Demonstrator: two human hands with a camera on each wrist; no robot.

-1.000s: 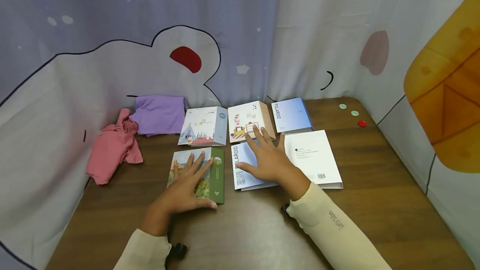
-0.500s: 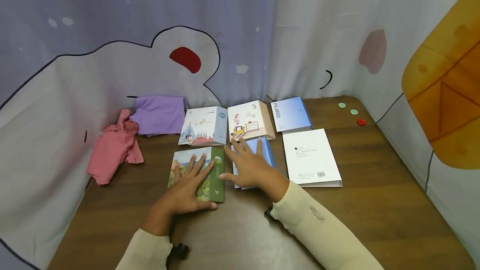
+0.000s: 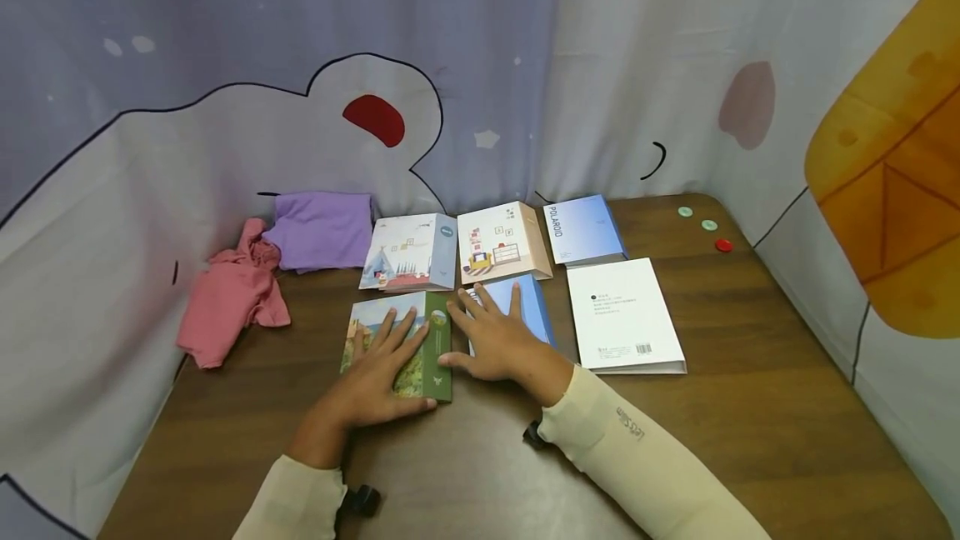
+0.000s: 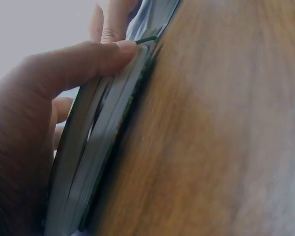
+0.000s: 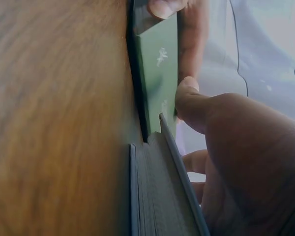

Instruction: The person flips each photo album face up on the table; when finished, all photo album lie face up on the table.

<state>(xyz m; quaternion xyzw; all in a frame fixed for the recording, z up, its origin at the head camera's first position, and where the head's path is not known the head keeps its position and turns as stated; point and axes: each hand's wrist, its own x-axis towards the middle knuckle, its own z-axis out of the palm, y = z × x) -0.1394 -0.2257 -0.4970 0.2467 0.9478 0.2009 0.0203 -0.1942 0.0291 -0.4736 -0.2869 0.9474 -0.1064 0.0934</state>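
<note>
Spread and nearly straight, the fingers of the left hand (image 3: pixel 375 382) rest over the green-spined book (image 3: pixel 437 348), the thumb laid against its near edge by the spine. The fingers of the right hand (image 3: pixel 495 344) are likewise fanned out over the blue book (image 3: pixel 532 308), and neither hand curls round anything. The right thumb points left to the green spine; whether it touches, I cannot tell.

The green-spined book lies directly under the left fingers, the nearer hand, and just left of the right ones, its spine running away from the person along the narrow gap to the blue book. Farther right on the surface (image 3: pixel 750 440) lies a white book (image 3: pixel 626 315); beyond the blue book lies a cream book (image 3: pixel 498 240).
</note>
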